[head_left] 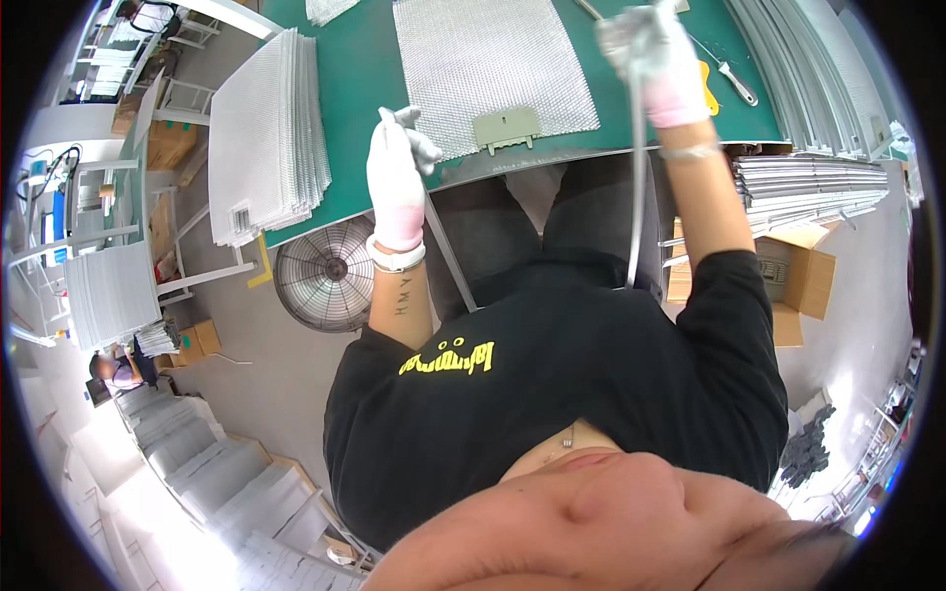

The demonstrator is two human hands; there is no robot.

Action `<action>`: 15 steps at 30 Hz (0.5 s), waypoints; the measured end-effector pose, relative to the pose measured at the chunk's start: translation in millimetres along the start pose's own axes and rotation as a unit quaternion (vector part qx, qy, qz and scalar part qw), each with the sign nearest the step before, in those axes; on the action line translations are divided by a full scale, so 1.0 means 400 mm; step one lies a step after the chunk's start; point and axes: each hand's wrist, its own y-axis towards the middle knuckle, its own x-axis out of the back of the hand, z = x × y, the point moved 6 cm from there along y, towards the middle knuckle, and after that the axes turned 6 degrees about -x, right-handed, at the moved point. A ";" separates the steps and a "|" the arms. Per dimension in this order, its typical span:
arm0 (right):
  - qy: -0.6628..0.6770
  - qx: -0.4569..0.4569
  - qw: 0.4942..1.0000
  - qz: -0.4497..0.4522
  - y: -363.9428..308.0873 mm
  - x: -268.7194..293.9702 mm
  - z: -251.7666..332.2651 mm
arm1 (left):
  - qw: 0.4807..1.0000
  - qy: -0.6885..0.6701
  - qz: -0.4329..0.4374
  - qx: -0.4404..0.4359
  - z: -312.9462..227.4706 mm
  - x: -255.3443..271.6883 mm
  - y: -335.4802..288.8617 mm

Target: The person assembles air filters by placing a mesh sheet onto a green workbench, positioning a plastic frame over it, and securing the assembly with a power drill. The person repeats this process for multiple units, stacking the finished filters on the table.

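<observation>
Two gloved hands, left hand (pixel 397 177) and right hand (pixel 658 59), each grip metal strips (pixel 636 187) over a green table (pixel 355 69).

The head camera looks steeply down, close over the torso, toward the green table (pixel 365 69).

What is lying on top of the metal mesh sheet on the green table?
A small grey-green plastic handle piece lies on the near edge of the mesh sheet. Otherwise its visible surface is bare. The far right corner is hidden by the gloved right hand.
</observation>
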 end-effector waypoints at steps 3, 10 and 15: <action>-0.151 0.003 0.988 -0.041 0.025 0.030 -0.088 | 0.949 0.271 -0.075 -0.141 -0.038 -0.028 -0.050; -0.348 -0.116 0.929 -0.056 -0.104 0.105 -0.135 | 0.857 -0.334 -0.002 0.391 0.219 -0.279 -0.329; -0.404 -0.168 0.897 -0.053 -0.245 0.060 -0.151 | 0.779 -0.510 0.057 0.361 0.227 -0.466 -0.246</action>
